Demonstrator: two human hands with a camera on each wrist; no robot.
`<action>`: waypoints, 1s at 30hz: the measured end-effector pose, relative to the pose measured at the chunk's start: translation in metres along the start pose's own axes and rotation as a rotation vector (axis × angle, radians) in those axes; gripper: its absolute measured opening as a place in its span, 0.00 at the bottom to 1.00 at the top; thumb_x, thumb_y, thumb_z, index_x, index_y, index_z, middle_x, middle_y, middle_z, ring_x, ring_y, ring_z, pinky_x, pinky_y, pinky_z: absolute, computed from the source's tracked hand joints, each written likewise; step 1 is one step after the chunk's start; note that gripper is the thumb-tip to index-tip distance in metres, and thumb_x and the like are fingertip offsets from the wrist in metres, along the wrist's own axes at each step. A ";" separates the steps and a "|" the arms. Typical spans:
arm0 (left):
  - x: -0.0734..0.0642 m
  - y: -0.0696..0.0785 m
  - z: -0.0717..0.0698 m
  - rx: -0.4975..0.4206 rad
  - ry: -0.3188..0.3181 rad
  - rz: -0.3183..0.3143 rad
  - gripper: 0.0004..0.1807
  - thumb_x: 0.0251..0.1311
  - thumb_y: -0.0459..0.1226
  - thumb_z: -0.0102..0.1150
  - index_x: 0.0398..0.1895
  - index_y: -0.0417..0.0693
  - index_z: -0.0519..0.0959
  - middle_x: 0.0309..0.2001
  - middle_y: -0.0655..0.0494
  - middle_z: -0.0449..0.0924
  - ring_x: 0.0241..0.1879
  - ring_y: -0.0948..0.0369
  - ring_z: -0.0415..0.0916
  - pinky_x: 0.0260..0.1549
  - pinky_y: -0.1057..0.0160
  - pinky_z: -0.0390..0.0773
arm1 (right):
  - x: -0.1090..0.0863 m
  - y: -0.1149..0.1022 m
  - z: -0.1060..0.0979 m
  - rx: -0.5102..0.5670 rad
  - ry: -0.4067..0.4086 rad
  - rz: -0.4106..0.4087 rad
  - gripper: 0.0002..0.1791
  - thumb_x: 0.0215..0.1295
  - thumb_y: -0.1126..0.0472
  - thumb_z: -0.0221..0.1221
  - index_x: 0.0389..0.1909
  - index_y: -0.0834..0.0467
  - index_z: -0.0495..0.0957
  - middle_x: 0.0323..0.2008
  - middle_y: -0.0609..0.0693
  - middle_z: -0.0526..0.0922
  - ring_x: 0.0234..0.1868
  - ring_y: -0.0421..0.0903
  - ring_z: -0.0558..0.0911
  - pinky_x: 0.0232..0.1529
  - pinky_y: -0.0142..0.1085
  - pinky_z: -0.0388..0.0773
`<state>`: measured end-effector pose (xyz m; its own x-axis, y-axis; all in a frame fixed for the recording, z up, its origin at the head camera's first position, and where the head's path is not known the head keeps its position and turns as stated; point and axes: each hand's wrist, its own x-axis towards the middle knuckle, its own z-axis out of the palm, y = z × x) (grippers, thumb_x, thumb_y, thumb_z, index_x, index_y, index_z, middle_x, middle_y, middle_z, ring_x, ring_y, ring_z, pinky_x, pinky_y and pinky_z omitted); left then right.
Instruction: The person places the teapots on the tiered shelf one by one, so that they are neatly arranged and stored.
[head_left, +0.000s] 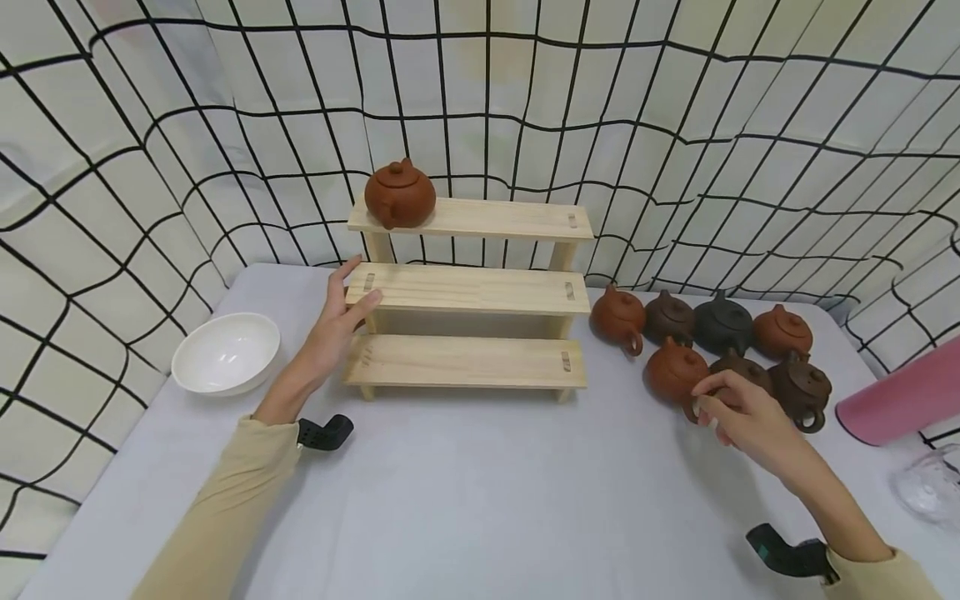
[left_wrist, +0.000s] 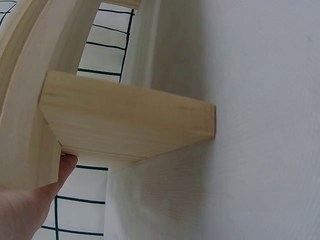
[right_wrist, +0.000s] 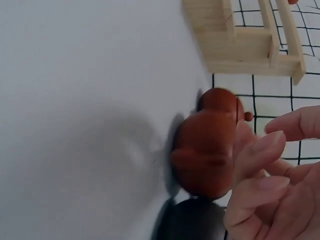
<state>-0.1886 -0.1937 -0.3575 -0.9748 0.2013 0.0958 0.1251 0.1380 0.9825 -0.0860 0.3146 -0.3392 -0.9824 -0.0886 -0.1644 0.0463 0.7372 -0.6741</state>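
Observation:
My left hand [head_left: 330,333] holds the left end of the middle tier of a three-tier wooden shelf [head_left: 468,289]. In the left wrist view part of that hand [left_wrist: 30,210] shows against the wood, one finger under the board. My right hand [head_left: 753,421] hovers at the handle of an orange-brown clay teapot [head_left: 673,371], front left of a teapot group. The right wrist view shows its fingers [right_wrist: 260,150] bent loosely and apart beside the teapot [right_wrist: 205,155], without a visible grip. Another reddish teapot [head_left: 400,196] sits on the top tier's left end.
Behind the right hand's teapot stand more clay teapots, reddish [head_left: 618,317], dark brown [head_left: 801,387] and black [head_left: 722,323]. A white bowl [head_left: 225,354] lies at left. A pink cylinder [head_left: 900,396] and a clear glass item [head_left: 930,483] are at right. Black wire mesh [head_left: 487,117] surrounds the table.

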 end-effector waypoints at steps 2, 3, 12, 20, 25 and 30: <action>0.001 0.000 0.000 0.000 0.003 0.001 0.41 0.83 0.42 0.42 0.85 0.52 0.29 0.83 0.37 0.34 0.81 0.45 0.43 0.78 0.43 0.46 | -0.003 0.006 -0.001 -0.048 -0.007 0.050 0.20 0.83 0.56 0.51 0.62 0.67 0.66 0.31 0.52 0.80 0.27 0.47 0.73 0.28 0.38 0.70; 0.001 0.000 0.000 -0.001 0.003 0.003 0.41 0.83 0.42 0.42 0.85 0.52 0.29 0.83 0.37 0.34 0.80 0.45 0.43 0.78 0.43 0.46 | -0.004 0.008 -0.001 -0.067 -0.016 0.076 0.22 0.83 0.54 0.52 0.63 0.67 0.65 0.30 0.52 0.80 0.27 0.47 0.74 0.28 0.38 0.70; 0.002 0.000 0.000 0.001 0.002 0.010 0.41 0.83 0.42 0.41 0.85 0.49 0.30 0.82 0.35 0.35 0.80 0.44 0.43 0.78 0.42 0.46 | 0.005 0.019 0.001 0.035 -0.120 0.133 0.22 0.84 0.55 0.50 0.60 0.72 0.64 0.31 0.51 0.82 0.26 0.47 0.76 0.25 0.36 0.75; 0.003 0.000 0.001 -0.016 -0.004 0.011 0.40 0.83 0.42 0.41 0.84 0.50 0.29 0.82 0.34 0.36 0.80 0.45 0.44 0.78 0.43 0.46 | 0.013 0.034 0.004 0.287 -0.216 0.107 0.22 0.86 0.54 0.47 0.57 0.73 0.73 0.33 0.51 0.84 0.26 0.45 0.79 0.26 0.36 0.78; 0.002 0.000 0.000 -0.018 -0.002 0.005 0.41 0.83 0.42 0.41 0.84 0.51 0.29 0.81 0.34 0.37 0.79 0.45 0.45 0.78 0.44 0.46 | 0.020 0.041 -0.004 0.407 -0.331 0.088 0.22 0.86 0.52 0.46 0.55 0.68 0.75 0.37 0.50 0.88 0.29 0.44 0.81 0.29 0.36 0.81; 0.002 -0.001 0.000 -0.014 -0.001 0.007 0.40 0.83 0.41 0.41 0.84 0.50 0.29 0.80 0.33 0.39 0.79 0.45 0.46 0.78 0.43 0.47 | 0.024 0.048 -0.005 0.516 -0.420 0.077 0.21 0.87 0.50 0.44 0.50 0.60 0.80 0.42 0.51 0.89 0.32 0.44 0.83 0.33 0.36 0.83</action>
<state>-0.1910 -0.1932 -0.3579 -0.9738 0.2028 0.1028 0.1295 0.1234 0.9839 -0.1078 0.3508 -0.3716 -0.8238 -0.3786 -0.4219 0.2965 0.3465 -0.8900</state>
